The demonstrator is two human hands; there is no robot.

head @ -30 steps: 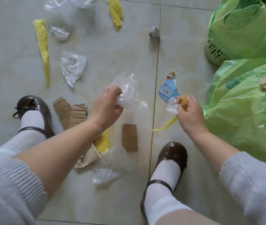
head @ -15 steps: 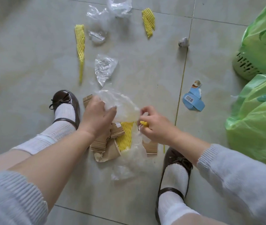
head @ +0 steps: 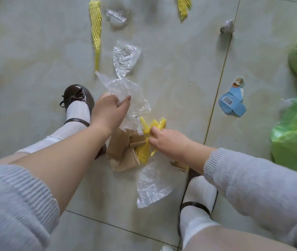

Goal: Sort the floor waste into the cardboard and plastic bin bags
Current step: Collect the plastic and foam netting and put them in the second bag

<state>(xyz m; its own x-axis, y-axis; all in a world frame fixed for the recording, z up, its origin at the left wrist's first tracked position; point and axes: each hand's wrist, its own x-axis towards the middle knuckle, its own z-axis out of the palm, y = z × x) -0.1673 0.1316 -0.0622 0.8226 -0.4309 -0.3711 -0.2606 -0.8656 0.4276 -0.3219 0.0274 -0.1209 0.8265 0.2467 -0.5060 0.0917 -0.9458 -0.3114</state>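
Pinching clear plastic (head: 126, 91), left hand (head: 108, 113) hovers palm-down.

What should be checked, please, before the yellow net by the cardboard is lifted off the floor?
1. Left hand holds its clear bag: ok.
2. Right hand pinches the yellow net: ok.
3. Net free of the cardboard: not ok, they overlap.
4. Green bin bag within reach on the right: ok.
5. Bag mouth open: cannot tell, out of view.
6. Whether that is the plastic bag: cannot tell.
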